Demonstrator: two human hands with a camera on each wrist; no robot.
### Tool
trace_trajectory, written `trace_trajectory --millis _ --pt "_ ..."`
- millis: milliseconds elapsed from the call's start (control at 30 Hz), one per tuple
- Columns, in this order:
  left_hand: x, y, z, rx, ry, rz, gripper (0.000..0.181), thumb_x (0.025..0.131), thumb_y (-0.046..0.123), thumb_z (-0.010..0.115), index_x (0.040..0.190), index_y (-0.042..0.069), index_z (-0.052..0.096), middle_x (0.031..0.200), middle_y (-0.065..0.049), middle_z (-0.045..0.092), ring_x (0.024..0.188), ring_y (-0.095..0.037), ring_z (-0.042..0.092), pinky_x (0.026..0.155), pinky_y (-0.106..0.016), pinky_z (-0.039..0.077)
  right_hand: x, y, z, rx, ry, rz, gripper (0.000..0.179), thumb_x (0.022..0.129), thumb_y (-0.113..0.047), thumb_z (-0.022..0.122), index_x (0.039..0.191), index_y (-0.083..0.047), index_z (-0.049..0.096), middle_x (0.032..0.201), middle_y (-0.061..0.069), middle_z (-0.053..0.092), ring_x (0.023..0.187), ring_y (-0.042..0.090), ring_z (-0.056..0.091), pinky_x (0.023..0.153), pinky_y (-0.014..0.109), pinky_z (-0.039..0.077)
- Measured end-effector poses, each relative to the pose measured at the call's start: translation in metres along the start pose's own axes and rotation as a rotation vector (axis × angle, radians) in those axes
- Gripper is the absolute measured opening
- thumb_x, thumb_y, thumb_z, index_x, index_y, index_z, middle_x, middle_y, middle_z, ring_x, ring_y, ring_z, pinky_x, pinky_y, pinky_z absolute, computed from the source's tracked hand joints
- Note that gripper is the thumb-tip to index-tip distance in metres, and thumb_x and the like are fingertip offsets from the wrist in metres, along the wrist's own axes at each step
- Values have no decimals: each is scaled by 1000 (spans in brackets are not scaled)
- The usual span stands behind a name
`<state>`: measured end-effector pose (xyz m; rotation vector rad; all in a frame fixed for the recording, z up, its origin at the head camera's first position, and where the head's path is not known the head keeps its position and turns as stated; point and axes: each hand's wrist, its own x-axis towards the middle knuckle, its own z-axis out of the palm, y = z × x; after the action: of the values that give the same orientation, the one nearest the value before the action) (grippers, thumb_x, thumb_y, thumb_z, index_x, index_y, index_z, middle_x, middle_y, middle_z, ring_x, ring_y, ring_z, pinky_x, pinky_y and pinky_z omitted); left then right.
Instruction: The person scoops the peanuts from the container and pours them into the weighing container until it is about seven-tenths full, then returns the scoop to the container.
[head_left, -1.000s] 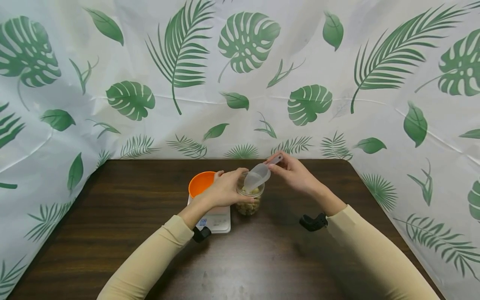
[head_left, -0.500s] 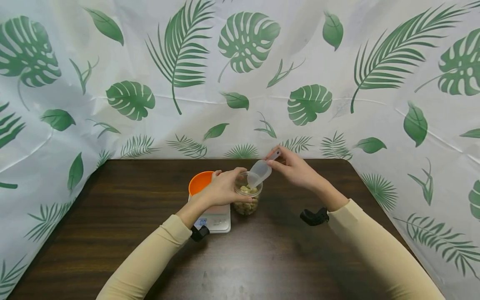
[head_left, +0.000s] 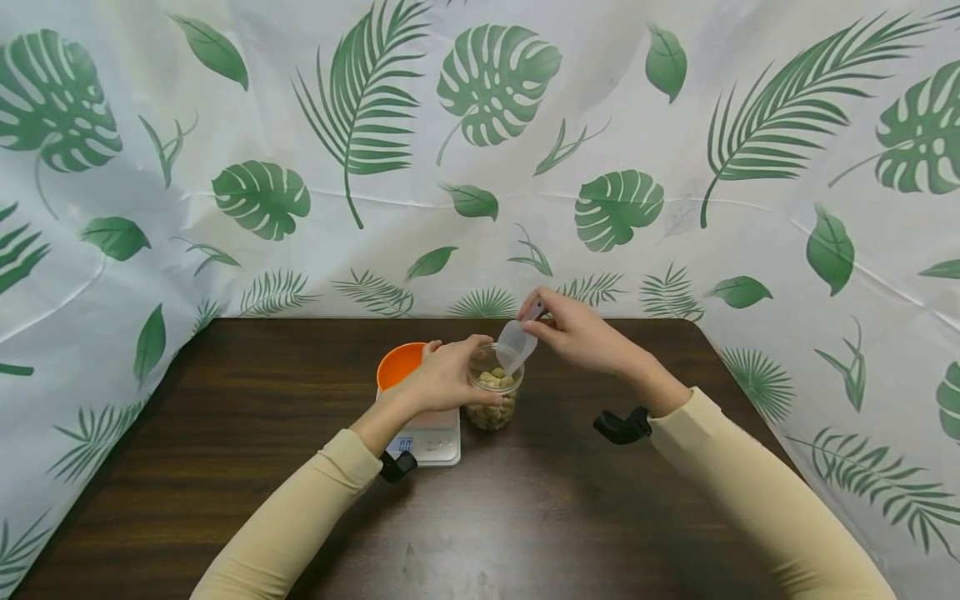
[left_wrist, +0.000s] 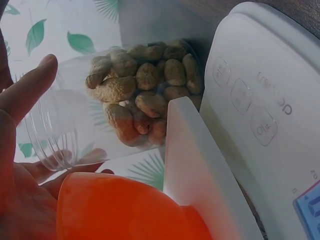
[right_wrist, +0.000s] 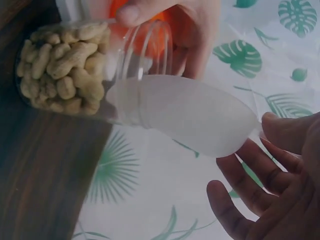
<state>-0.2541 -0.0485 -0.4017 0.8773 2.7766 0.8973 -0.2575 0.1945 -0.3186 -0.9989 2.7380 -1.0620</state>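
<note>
A clear jar (right_wrist: 112,95) partly filled with peanuts (right_wrist: 65,65) stands upright on the table, right of the scale. My left hand (head_left: 450,375) grips it near the rim, with thumb and fingers on opposite sides of its neck. With thumb and fingertips, my right hand (head_left: 577,329) pinches the handle of a translucent white scoop (right_wrist: 195,112). The scoop slants steeply down, its front end inside the jar's mouth, above the peanuts. In the left wrist view an orange bowl (left_wrist: 125,210) sits on the platform of the white kitchen scale (left_wrist: 250,65), close beside the left hand.
The scale's display (head_left: 405,444) reads 0.0, partly beside the left wrist's black strap camera (head_left: 397,467). Dark wood-grain table (head_left: 525,517) spreads around and in front. A white leaf-print sheet (head_left: 480,250) hangs behind the table and along its sides.
My right hand has shifted slightly up and left, tilting the scoop more upright in the jar's mouth. The jar has edged slightly left with my left hand still gripping it.
</note>
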Motion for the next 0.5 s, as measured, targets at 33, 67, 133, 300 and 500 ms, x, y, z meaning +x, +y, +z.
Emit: trace_trajectory --millis 33,67,133,300,500 --pt "0 0 0 1 1 2 93 82 52 84 153 9 43 137 -7 65 116 -19 62 110 -65 17 1 -2 0 -22 -7 -22 12 105 -13 60 115 -7 59 113 9 66 96 21 64 74 41 51" --pt "0 0 0 1 2 3 93 82 52 84 153 10 43 136 -7 65 116 -19 62 110 -65 17 2 -3 0 -39 -15 -40 11 105 -12 61 115 -7 59 113 8 66 95 21 64 74 41 51" --pt "-1 0 0 -4 3 6 92 82 52 84 152 10 43 136 -8 65 117 -20 62 110 -65 17 4 -5 0 -66 -34 -79 10 105 -10 61 113 -6 59 111 8 66 97 20 65 75 40 52" --pt "-1 1 -1 -11 3 11 91 82 49 85 152 8 44 136 -9 66 119 -21 62 110 -66 16 8 -8 2 -104 -59 -123 9 104 -8 61 112 -5 59 107 7 65 96 20 65 76 40 52" --pt "-2 2 -1 6 11 10 92 81 50 85 152 11 44 133 -4 67 113 -17 63 110 -65 17 11 -8 11 -151 -111 -153 10 103 -6 62 113 -3 59 105 6 65 86 18 62 73 38 52"
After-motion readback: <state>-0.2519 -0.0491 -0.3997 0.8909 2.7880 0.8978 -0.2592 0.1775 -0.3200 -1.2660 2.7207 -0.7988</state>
